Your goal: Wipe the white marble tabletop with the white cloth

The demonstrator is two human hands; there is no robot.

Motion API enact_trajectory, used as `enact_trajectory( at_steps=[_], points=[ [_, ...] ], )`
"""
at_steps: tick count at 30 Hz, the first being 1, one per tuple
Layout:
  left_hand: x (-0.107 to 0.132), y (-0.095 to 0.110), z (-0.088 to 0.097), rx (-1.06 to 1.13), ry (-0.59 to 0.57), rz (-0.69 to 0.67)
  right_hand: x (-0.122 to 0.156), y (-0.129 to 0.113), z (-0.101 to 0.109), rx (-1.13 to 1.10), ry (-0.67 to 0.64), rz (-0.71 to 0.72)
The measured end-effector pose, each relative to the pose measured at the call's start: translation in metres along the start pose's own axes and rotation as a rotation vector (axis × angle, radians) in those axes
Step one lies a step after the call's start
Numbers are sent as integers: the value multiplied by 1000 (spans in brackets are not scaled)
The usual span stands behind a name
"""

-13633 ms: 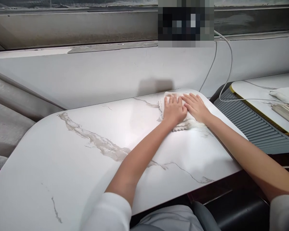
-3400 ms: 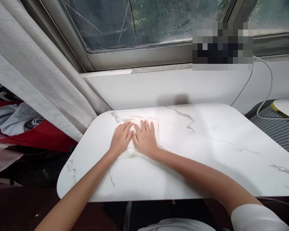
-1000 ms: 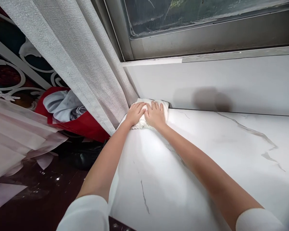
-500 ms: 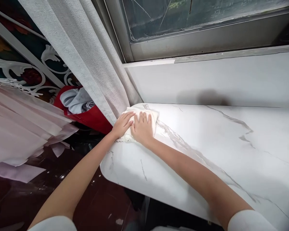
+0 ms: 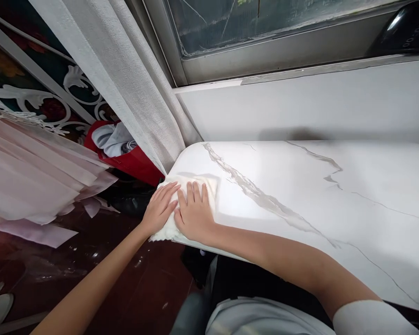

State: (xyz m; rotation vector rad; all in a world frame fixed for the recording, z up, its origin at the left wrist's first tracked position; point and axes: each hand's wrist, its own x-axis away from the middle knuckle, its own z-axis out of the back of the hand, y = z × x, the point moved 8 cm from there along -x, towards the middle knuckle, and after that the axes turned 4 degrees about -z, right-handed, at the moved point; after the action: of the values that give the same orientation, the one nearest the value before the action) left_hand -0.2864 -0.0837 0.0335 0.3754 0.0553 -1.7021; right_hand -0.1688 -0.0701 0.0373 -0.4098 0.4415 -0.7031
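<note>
A cream-white cloth [image 5: 211,188] lies on the left end of a white, marble-patterned tabletop [image 5: 300,186], with its lower edge hanging over the rounded near corner. My left hand [image 5: 158,208] rests on the cloth's left part, fingers stretched out and angled to the right. Close beside it, my right hand [image 5: 194,211] presses flat on the cloth's middle, its fingers spread and pointing away from me. Both palms are face down, and neither hand grasps the cloth.
A light grey curtain [image 5: 136,83] hangs just past the table's left end. Beyond it stand a red bag [image 5: 136,163] with folded fabric inside and a sheer pink drape [image 5: 38,172]. A metal-framed window [image 5: 282,56] is above the white wall. The dark red floor [image 5: 136,284] shines below.
Both hands and the cloth have slid toward me and slightly left, from the table's far left corner to its near left corner. The view has shifted a little.
</note>
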Motion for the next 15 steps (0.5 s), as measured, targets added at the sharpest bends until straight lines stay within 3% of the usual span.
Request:
enact_trajectory(
  at_steps=[7,15],
  points=[
    [32,16,7,19,8,11,26,-16,-2,-109,-102,48],
    [25,13,6,34,-30,24,15,-14,4,-104,-220,33]
  ],
)
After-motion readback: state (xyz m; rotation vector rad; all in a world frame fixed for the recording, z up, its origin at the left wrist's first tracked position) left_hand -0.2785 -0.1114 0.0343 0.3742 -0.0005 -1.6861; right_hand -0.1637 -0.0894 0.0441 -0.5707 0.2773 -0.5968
